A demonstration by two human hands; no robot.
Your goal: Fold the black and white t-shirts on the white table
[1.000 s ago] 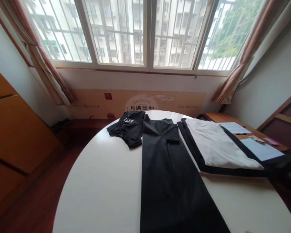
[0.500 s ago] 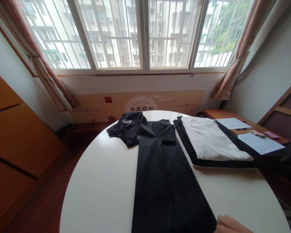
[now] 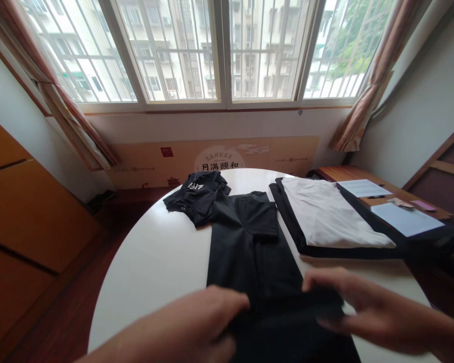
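A black short-sleeved shirt (image 3: 232,252), folded lengthwise into a strip, lies on the white round table (image 3: 147,282). Its near end is lifted and doubled over. My left hand (image 3: 208,317), blurred, is closed on the left side of that raised end. On the right side, my right hand (image 3: 359,307) pinches the same fabric between thumb and fingers. The shirt's sleeve (image 3: 260,218) rests folded back near the far end, beside the collar area. Motion blur hides the fingertips in part.
A crumpled black garment with white lettering (image 3: 194,194) lies at the far left of the table. To the right is a stack of folded clothes, a white one (image 3: 325,212) on top. Beyond stands a wooden desk with papers (image 3: 404,219).
Both hands have come in from the bottom edge and gripped the shirt's near end. That end has been raised and brought away from me. The view has shifted slightly.
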